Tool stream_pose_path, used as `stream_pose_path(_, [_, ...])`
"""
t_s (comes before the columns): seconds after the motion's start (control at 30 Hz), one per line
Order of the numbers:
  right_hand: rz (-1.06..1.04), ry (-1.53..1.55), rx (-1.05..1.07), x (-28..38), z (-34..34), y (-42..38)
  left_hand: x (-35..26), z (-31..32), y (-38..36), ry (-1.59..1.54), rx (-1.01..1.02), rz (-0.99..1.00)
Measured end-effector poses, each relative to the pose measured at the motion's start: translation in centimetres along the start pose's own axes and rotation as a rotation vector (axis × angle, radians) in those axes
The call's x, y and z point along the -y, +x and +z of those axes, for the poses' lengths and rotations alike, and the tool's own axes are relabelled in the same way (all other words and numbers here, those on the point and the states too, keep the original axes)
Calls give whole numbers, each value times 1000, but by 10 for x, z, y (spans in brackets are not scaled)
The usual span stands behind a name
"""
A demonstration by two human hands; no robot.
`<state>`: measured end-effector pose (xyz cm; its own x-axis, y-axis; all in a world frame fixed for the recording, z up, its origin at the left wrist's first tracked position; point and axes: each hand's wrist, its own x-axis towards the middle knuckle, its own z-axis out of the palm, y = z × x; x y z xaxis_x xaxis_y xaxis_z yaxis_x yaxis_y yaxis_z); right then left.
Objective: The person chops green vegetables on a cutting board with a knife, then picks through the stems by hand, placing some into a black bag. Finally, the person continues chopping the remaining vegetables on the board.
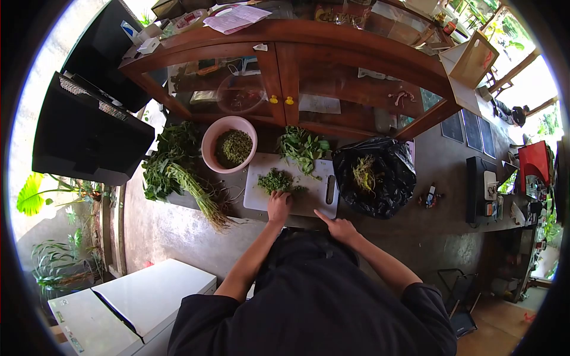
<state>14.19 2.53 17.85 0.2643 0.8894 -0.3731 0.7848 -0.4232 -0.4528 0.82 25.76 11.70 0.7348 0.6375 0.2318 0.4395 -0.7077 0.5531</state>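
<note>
A white cutting board [255, 197] lies on the counter in front of me with a pile of cut leafy greens [276, 180] on it. My left hand [279, 206] presses its bent fingers onto the near edge of that pile. My right hand [339, 228] is at the board's near right edge, index finger stretched toward the board and the other fingers curled. Whatever it grips is too hard to make out. Uncut leafy stems [303, 148] lie across the board's far edge. A pink bowl [208, 155] of chopped greens [233, 148] stands to the left.
A large bundle of rooted stems [193, 184] hangs over the counter's front edge at left. To the right, an open black plastic bag [392, 193] holds root trimmings [365, 175]. A glass-doored wooden cabinet [285, 65] stands behind, and a white fridge [160, 293] is at lower left.
</note>
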Motion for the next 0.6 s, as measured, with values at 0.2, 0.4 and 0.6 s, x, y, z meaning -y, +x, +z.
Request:
stream_pose_path(0.2, [5,-28,30,-8,-10,-12,1,-1,0,2,37,-3])
stream_pose_path(0.4, [-50,-41,-108,-2,9,4,0,-6,0,22,31,23])
stream_pose_path(0.6, [-54,8,-81,-13,9,-6,10,3,-2,-3,32,12])
